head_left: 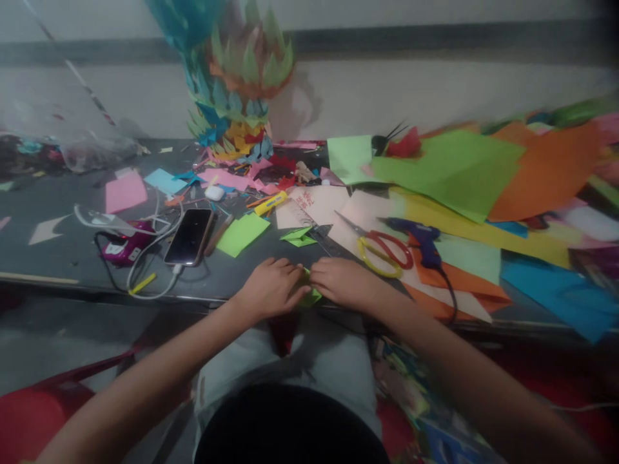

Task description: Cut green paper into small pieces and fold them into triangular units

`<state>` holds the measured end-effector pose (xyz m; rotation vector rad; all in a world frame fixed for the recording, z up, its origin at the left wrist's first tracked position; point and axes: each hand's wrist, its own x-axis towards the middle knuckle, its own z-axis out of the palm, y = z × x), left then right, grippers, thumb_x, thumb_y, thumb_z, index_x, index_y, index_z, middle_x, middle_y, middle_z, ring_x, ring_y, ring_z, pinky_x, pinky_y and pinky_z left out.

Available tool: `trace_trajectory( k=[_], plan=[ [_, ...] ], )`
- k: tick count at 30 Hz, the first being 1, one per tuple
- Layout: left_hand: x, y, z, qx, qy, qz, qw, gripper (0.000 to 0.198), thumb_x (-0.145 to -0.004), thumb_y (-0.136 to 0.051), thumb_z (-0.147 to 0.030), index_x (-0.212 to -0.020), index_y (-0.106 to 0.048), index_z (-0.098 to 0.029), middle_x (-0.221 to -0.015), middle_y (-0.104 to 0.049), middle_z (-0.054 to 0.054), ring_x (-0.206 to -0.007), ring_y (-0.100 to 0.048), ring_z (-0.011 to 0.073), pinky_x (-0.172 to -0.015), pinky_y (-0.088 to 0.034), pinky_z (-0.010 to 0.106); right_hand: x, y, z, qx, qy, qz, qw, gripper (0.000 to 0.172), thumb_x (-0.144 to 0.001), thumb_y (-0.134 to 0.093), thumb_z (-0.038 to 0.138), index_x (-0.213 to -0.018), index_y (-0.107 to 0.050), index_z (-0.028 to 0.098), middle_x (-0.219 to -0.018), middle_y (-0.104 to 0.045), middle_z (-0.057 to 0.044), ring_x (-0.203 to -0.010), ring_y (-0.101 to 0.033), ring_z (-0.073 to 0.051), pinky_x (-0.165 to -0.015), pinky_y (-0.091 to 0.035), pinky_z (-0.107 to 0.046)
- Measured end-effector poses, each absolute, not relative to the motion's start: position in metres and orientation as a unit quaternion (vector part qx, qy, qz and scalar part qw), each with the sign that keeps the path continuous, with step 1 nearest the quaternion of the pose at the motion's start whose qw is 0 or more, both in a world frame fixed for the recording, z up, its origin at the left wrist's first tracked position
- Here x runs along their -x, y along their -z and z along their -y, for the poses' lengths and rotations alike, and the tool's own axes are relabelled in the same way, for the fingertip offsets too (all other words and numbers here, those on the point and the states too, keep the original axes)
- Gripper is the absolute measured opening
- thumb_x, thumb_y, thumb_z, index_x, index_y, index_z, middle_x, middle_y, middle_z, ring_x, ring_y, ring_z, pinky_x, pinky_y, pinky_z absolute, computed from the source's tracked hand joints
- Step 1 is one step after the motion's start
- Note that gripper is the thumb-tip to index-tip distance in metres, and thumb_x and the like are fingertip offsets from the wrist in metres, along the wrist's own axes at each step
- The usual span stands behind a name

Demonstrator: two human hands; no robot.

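Note:
A small piece of bright green paper [313,297] lies between my hands at the table's front edge, mostly covered by fingers. My left hand [275,285] grips it from the left with thumb and fingers closed. From the right, my right hand [342,281] pinches the same paper, fingers curled. Just beyond them sits a folded green paper piece [300,237]. A stack of green paper squares [242,233] is beyond my left hand. Scissors [382,251] with yellow and red handles lie to the right, beside a blue glue gun [423,238].
A phone [190,237] with a white cable rests at left, near a purple power adapter [128,243]. A yellow glue stick [271,203] and paper scraps lie ahead. A colourful paper sculpture [236,96] stands at the back. Large coloured sheets [449,167] cover the right side.

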<state>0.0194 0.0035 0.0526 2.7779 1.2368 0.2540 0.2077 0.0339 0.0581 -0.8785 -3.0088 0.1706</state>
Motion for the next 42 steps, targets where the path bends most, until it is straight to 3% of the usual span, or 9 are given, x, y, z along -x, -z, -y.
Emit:
trace_trajectory(
  k=[6,12,17,20,25,28,30,35,42],
  plan=[
    [-0.022,-0.056,0.001,-0.914,-0.067,-0.398,0.035,0.039,-0.089,-0.04,-0.042,-0.108,-0.058,-0.012,-0.112,-0.061,0.011,-0.101,-0.053,0.0253,-0.081,-0.041,0.038,-0.223,-0.073,-0.028,0.283,-0.108,0.952,-0.036,0.019,-0.081,-0.052,0.013,-0.073,-0.068,0.016,-0.074,-0.068,-0.007,-0.073,-0.059,-0.019,-0.071,-0.043,-0.031],
    [-0.023,-0.052,0.007,-0.905,-0.076,-0.417,0.037,0.04,-0.086,-0.045,-0.042,-0.106,-0.06,-0.011,-0.102,-0.063,0.013,-0.099,-0.055,0.0267,-0.082,-0.043,0.039,-0.213,-0.065,-0.033,0.397,-0.127,0.907,0.061,0.027,-0.088,-0.047,0.021,-0.11,-0.063,0.02,-0.098,-0.069,-0.006,-0.088,-0.062,-0.019,-0.074,-0.044,-0.027],
    [-0.013,-0.048,0.017,-0.904,-0.108,-0.41,0.062,0.053,-0.086,-0.043,-0.047,-0.123,-0.05,-0.009,-0.125,-0.056,0.015,-0.121,-0.045,0.0274,-0.098,-0.034,0.042,-0.194,-0.057,-0.032,0.436,-0.086,0.896,0.01,0.023,-0.089,-0.047,0.026,-0.093,-0.069,0.021,-0.087,-0.068,-0.005,-0.08,-0.063,-0.018,-0.058,-0.039,-0.024],
    [-0.003,-0.046,0.028,-0.902,-0.108,-0.41,0.085,0.055,-0.085,-0.045,-0.05,-0.125,-0.048,-0.011,-0.127,-0.054,0.013,-0.123,-0.043,0.0274,-0.1,-0.033,0.044,-0.192,-0.057,-0.03,0.46,-0.095,0.883,0.011,0.024,-0.09,-0.046,0.028,-0.094,-0.069,0.023,-0.088,-0.068,-0.004,-0.08,-0.063,-0.018,-0.057,-0.038,-0.024],
    [0.004,-0.041,0.032,-0.89,-0.131,-0.425,0.101,0.04,-0.087,-0.048,-0.038,-0.119,-0.052,-0.015,-0.124,-0.057,0.009,-0.116,-0.049,0.024,-0.094,-0.039,0.039,-0.205,-0.054,-0.04,0.456,-0.24,0.854,0.073,0.023,-0.086,-0.053,0.031,-0.101,-0.068,0.022,-0.092,-0.066,-0.004,-0.08,-0.06,-0.016,-0.064,-0.04,-0.024],
    [-0.004,-0.037,0.026,-0.875,-0.155,-0.446,0.108,0.026,-0.089,-0.046,-0.031,-0.108,-0.057,-0.018,-0.11,-0.063,0.006,-0.101,-0.055,0.0211,-0.084,-0.044,0.036,-0.22,-0.049,-0.045,0.441,-0.369,0.809,0.123,0.044,-0.076,-0.065,0.039,-0.115,-0.061,0.02,-0.083,-0.064,-0.002,-0.068,-0.056,-0.013,-0.062,-0.042,-0.024],
    [-0.012,-0.035,0.023,-0.863,-0.168,-0.467,0.093,0.02,-0.089,-0.046,-0.029,-0.1,-0.059,-0.018,-0.1,-0.064,0.006,-0.093,-0.056,0.0205,-0.08,-0.044,0.035,-0.228,-0.046,-0.042,0.451,-0.392,0.788,0.147,0.054,-0.069,-0.071,0.041,-0.118,-0.059,0.02,-0.082,-0.062,-0.001,-0.066,-0.054,-0.013,-0.061,-0.042,-0.025],
    [-0.028,-0.034,0.02,-0.835,-0.153,-0.528,0.032,0.014,-0.084,-0.053,-0.027,-0.091,-0.059,-0.017,-0.09,-0.062,0.007,-0.084,-0.055,0.0226,-0.072,-0.044,0.035,-0.224,-0.042,-0.02,0.5,-0.271,0.807,0.158,0.036,-0.073,-0.069,0.032,-0.106,-0.064,0.018,-0.092,-0.06,-0.005,-0.081,-0.057,-0.018,-0.072,-0.044,-0.03],
    [-0.024,-0.04,-0.012,-0.83,-0.159,-0.527,0.088,0.019,-0.087,-0.049,-0.021,-0.102,-0.061,-0.02,-0.095,-0.062,0.004,-0.089,-0.057,0.0191,-0.072,-0.045,0.028,-0.212,-0.044,-0.028,0.457,-0.229,0.847,0.146,0.02,-0.078,-0.064,0.022,-0.098,-0.065,0.019,-0.096,-0.059,-0.006,-0.09,-0.056,-0.02,-0.079,-0.043,-0.032]
  ],
)
